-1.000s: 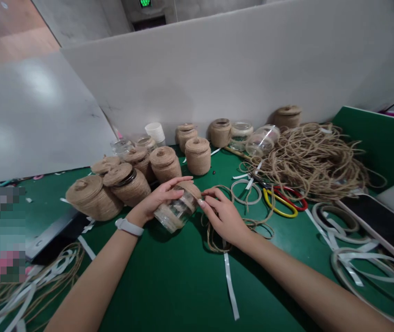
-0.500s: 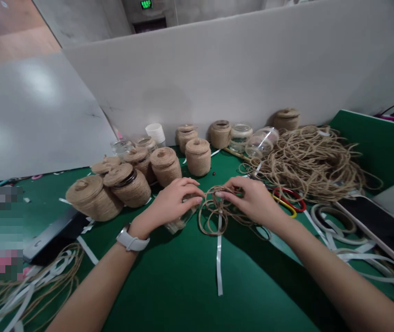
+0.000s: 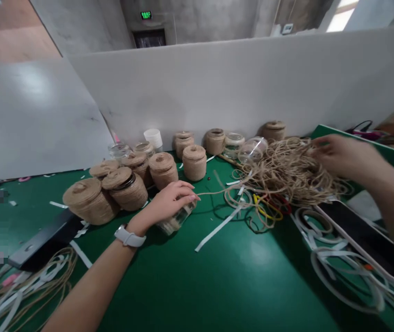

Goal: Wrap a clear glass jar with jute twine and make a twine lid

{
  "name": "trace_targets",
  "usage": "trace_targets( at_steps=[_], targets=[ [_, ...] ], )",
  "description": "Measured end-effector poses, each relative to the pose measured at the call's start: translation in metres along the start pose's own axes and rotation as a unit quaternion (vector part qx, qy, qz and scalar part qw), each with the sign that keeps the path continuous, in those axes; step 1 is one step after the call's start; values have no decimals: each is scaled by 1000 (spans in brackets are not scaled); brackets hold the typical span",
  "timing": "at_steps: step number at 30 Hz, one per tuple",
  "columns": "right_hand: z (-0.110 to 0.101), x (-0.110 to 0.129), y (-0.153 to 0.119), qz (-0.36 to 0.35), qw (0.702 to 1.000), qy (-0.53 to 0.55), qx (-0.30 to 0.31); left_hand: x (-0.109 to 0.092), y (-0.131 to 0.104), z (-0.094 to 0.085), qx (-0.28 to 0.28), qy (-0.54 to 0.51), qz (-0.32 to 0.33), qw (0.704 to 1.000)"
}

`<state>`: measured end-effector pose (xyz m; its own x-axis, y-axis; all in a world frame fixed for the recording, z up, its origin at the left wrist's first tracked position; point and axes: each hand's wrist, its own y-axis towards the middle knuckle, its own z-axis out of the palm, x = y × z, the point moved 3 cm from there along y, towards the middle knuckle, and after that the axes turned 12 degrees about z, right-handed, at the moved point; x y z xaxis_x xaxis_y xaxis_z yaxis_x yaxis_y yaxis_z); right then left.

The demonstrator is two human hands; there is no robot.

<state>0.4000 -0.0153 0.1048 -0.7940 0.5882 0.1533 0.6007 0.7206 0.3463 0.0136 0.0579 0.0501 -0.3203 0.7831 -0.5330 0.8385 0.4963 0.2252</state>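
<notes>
My left hand (image 3: 171, 200), with a watch at the wrist, is closed over a clear glass jar (image 3: 179, 220) lying tilted on the table. Thumb and forefinger meet at its rim, where a strand of jute twine (image 3: 212, 192) runs off to the right. That strand leads to loose loops beside a white strip (image 3: 219, 229). My right hand (image 3: 342, 154) is raised over the right edge of the large twine heap (image 3: 287, 168). Its fingers are bent together around twine, slightly blurred. What lies inside the jar is partly covered by my left hand.
Several twine-wrapped jars (image 3: 91, 201) stand at left and along the back panel. Bare glass jars (image 3: 234, 145) and stacked white cups (image 3: 153, 138) are behind. Scissors (image 3: 268, 208), a tape roll (image 3: 313, 222) and a phone (image 3: 359, 237) lie at right. A dark box (image 3: 44, 242) lies left.
My right hand has moved from the twine beside the jar, up and right to the heap. The small coil has spread rightward, and the white strip now lies slanted. My left hand stays on the jar.
</notes>
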Motion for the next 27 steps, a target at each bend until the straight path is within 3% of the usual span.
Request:
trace_targets(
  at_steps=[2,6,9,11,12,15,18,22,27],
  targets=[
    [2,20,-6,-39,997,1,66,0,0,-1,-4,1,-1,1000],
    [2,94,-56,-168,978,79,92,-4,-1,-1,6,9,-5,1000],
    [8,151,-103,-276,907,273,164,-6,-1,0,9,25,-8,1000],
    [21,178,-126,-311,872,318,206,-5,-1,1,4,38,-13,999],
    [30,186,-134,-309,870,314,220,-4,-2,1,2,42,-13,999],
    [55,195,-145,-263,885,321,211,-2,-4,0,9,38,5,999],
    [69,190,-147,-227,883,386,143,-2,-6,-2,28,25,10,999],
    [76,182,-153,-180,848,487,104,-2,-6,-6,26,31,-63,997],
    [75,186,-171,-192,826,520,101,0,-6,-7,37,28,-125,991]
  ],
)
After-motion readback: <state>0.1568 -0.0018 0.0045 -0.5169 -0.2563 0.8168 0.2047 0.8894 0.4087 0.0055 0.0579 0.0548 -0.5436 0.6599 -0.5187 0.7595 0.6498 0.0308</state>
